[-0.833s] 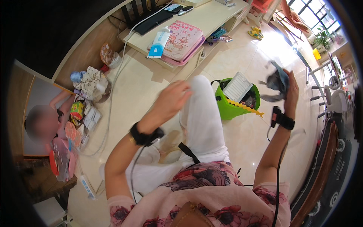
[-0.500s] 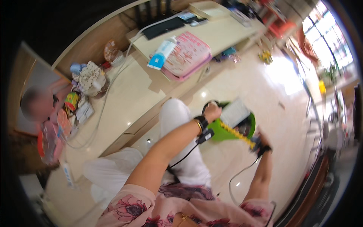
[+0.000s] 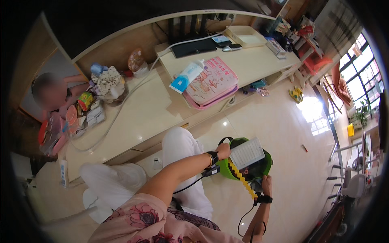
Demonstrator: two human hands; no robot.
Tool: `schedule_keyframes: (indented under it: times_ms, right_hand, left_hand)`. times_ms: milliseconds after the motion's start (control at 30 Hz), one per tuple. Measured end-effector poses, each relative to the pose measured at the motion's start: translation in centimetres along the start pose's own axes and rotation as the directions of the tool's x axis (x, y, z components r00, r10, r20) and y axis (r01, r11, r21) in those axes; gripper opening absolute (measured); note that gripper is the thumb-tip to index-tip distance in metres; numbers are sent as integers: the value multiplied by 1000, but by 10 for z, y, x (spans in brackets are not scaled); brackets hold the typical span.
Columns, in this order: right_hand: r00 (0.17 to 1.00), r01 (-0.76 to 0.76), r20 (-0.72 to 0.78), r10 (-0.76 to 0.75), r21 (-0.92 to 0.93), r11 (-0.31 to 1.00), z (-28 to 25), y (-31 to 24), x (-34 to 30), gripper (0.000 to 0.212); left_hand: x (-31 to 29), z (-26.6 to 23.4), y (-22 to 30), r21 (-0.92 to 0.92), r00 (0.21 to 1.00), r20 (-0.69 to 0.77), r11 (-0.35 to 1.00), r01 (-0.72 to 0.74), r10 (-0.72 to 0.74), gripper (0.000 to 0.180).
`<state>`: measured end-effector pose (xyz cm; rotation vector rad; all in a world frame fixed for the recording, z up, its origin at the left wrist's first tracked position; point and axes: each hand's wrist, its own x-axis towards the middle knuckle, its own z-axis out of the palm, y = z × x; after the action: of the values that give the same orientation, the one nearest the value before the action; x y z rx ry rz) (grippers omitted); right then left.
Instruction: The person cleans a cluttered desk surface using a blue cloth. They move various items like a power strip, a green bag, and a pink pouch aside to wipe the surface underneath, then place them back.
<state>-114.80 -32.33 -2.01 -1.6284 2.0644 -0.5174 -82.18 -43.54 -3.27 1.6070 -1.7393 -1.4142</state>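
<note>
Green bag [image 3: 227,172] on floor [image 3: 291,133]; left hand [image 3: 223,151] gripped its rim, right hand [image 3: 265,185] fingers closed on dark cloth [image 3: 256,184], partly in.

Glossy cream tile floor [image 3: 279,133], long pale low bench [image 3: 142,117] along wood-panelled wall [image 3: 117,50], sunlit windows [image 3: 358,77] at right

A bright green bag [image 3: 227,170] stands open on the pale floor, right of the person's knee, with a white ruled sheet [image 3: 247,153] and a yellow zigzag strip [image 3: 242,178], perhaps a ruler, poking out.
</note>
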Motion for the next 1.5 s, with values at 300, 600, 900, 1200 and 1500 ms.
schedule_keyframes:
  times_ms: [300,600,900,1200,1500]
  right_hand:
    - [989,80,-121,-79,-1,997,-174,-147,-24,31]
    - [663,749,104,-742,-112,653,-268,-353,2,21]
    - [-193,981,86,-978,28,-191,-139,-543,4,36]
    - [272,882,644,-715,-464,-82,-11,-646,102,28]
    - [91,815,303,-949,-570,-104,56,-633,159,40]
  left_hand:
    - [-166,-131,124,-12,909,-23,909,-417,417,36]
    - [-332,-258,169,-99,757,-384,792,-603,528,18]
    - [-400,-343,134,-218,629,-765,864,-454,138,27]
    - [-325,-433,54,-359,696,-704,915,-182,-138,27]
    - [-259,-464,-4,-392,655,-739,891,-229,-157,30]
